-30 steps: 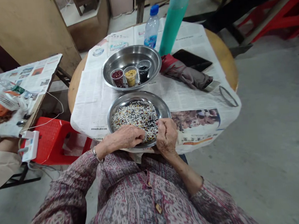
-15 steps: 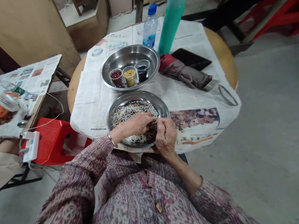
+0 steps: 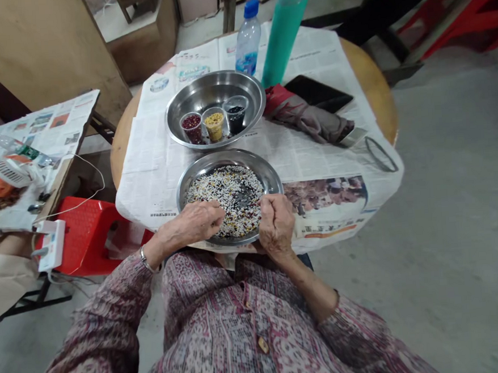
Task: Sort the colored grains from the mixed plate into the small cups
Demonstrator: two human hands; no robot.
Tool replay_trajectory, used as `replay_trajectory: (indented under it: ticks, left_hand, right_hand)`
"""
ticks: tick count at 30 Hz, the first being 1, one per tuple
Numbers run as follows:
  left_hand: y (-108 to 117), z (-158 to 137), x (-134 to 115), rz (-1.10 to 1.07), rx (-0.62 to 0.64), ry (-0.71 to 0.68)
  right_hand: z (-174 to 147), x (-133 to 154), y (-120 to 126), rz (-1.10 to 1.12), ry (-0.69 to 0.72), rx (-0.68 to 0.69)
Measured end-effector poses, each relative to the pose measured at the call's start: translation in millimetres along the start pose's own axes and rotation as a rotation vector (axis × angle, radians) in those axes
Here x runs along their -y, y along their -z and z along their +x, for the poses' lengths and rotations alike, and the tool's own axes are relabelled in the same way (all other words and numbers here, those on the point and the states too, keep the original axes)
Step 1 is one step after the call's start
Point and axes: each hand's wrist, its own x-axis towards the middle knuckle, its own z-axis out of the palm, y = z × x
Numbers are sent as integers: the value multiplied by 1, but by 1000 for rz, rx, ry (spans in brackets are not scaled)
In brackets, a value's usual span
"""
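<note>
In the head view a shallow steel basin [image 3: 270, 173] stands in front of me, its floor covered by mixed white, black, yellow and dark red grains [image 3: 227, 191]. My left hand [image 3: 200, 219] is over the near left part of the basin, fingers curled together; whatever is in them is hidden. At the near right rim, my right hand [image 3: 276, 224] is closed with thumb and fingertips pressed together, and its contents cannot be made out. Behind is a second steel basin [image 3: 208, 90] holding clear cups of red beans [image 3: 193, 132], yellow grains [image 3: 214, 131] and black beans [image 3: 236, 121].
Newspaper [image 3: 149, 159] covers the round wooden table. Toward the back are a water bottle [image 3: 247, 41], a teal bottle [image 3: 285, 36], a folded umbrella [image 3: 303, 114] and a dark tablet-like object [image 3: 317, 93]. On the left are a red stool [image 3: 81, 232] and a power strip [image 3: 52, 246].
My left hand has moved left, away from my right hand, uncovering the grains in the middle of the basin. My right hand stays closed at the right rim.
</note>
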Motion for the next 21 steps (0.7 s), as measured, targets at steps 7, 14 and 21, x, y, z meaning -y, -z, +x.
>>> replay_trajectory:
  ticks: [7,14,21]
  left_hand:
    - [-21,30,-18,-9,33,17]
    - [-19,44,-16,-38,-183,48]
    - [-11,68,6,16,-286,43]
  right_hand:
    - [-1,-1,0,2,5,4]
    - [-1,-1,-1,-17,-2,1]
    - [-1,0,1,3,11,1]
